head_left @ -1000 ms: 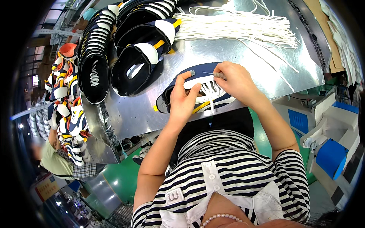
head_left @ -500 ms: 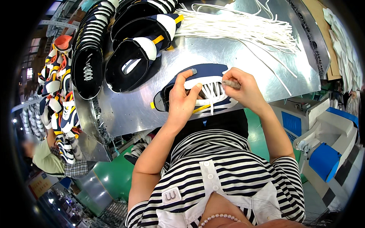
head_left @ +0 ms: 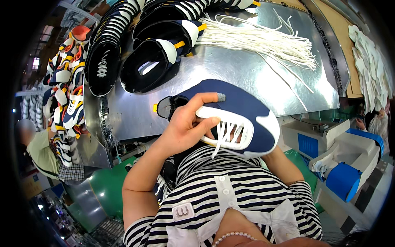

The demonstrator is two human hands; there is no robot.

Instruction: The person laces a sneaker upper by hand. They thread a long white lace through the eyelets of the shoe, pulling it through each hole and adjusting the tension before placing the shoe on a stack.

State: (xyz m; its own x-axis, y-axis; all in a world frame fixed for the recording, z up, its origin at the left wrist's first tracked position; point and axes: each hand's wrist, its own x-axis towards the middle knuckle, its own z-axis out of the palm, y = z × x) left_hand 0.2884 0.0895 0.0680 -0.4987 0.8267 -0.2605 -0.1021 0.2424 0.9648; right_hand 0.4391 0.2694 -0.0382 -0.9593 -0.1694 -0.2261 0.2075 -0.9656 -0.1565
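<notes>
my left hand [head_left: 185, 127] grips a navy shoe upper [head_left: 234, 119], fingers curled over its white lace panel, a taped fingertip on the navy side. my right hand is hidden beneath it; i cannot tell its grip. the upper is held above the steel table's [head_left: 230, 70] near edge. white laces [head_left: 263, 41] and stacked uppers [head_left: 152, 61] lie beyond.

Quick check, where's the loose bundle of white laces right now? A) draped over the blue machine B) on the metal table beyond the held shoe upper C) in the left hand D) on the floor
B: the white laces lie spread on the metal table, beyond the navy shoe upper that the left hand grips.
</notes>
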